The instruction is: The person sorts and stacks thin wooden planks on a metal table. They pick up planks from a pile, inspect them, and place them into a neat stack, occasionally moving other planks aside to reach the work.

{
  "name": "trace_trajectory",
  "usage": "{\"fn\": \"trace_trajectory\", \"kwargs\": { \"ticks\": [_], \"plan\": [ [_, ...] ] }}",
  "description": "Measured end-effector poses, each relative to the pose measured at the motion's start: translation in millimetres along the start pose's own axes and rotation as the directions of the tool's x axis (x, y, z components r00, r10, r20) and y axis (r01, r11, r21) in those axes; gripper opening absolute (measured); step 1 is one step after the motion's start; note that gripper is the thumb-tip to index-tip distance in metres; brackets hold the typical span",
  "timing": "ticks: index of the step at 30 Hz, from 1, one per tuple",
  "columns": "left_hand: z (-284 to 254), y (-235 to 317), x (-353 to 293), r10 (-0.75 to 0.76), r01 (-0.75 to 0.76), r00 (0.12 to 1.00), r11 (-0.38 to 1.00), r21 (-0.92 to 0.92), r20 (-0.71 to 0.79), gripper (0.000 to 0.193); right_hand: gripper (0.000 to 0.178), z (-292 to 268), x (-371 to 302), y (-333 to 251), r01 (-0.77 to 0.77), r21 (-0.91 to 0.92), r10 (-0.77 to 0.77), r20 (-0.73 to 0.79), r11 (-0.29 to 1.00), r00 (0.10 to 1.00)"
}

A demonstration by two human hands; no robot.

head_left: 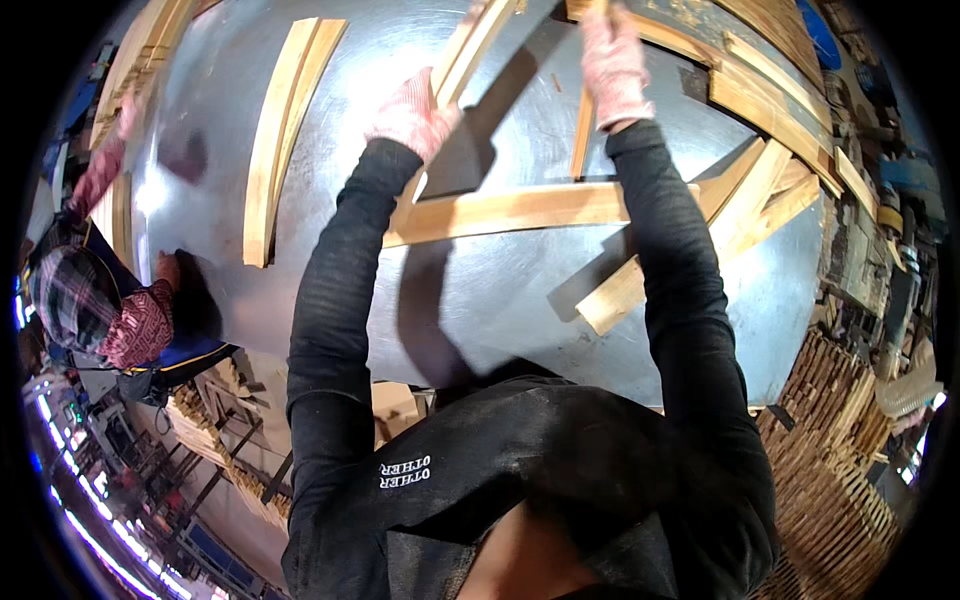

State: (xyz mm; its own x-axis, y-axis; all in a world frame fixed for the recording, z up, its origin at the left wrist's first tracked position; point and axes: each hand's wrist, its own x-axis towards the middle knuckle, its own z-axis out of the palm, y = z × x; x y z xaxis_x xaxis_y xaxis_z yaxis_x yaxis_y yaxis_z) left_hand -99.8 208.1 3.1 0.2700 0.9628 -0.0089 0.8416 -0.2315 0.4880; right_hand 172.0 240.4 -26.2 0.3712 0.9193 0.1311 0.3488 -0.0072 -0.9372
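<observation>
My left hand [412, 115], in a pale pink knit glove, is closed round a long wooden strip [476, 48] that slants up past the top edge of the view. Farther right, my right hand [612, 72], gloved alike, has its fingers closed on a light wooden strip [600, 6], mostly out of sight. Below that hand a thin wooden stick [582, 140] lies on the metal table [500, 285]. A broad wooden board [520, 208] stretches crosswise between my forearms, nearer to me.
Two wooden strips [280, 140] lie together at the left. More boards [760, 190] overlap at the right, beside a longer board [770, 115]. A co-worker [90, 290] stands at the table's left end, arms over it. Stacked slats [830, 470] fill the lower right.
</observation>
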Motion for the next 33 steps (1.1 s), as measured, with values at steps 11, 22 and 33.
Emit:
{"fn": "trace_trajectory", "kwargs": {
  "ticks": [11, 22, 33],
  "plan": [
    [23, 10, 0, 0.045, 0.052, 0.976, 0.903, -0.427, 0.214, 0.064, 0.06, 53, -88, -11, 0.664, -0.743, -0.392, 0.638, -0.087, 0.662],
    [-6, -77, -105, -0.098, 0.396, 0.909, -0.102, -0.912, 0.406, 0.059, 0.094, -65, -160, 0, 0.617, -0.592, 0.246, 0.794, 0.519, 0.556],
    [-164, -102, -276, -0.554, 0.322, 0.832, 0.524, -0.789, -0.028, 0.083, 0.059, 14, -64, -46, 0.2, -0.476, 0.212, 0.677, 0.857, 0.705]
  ]
}}
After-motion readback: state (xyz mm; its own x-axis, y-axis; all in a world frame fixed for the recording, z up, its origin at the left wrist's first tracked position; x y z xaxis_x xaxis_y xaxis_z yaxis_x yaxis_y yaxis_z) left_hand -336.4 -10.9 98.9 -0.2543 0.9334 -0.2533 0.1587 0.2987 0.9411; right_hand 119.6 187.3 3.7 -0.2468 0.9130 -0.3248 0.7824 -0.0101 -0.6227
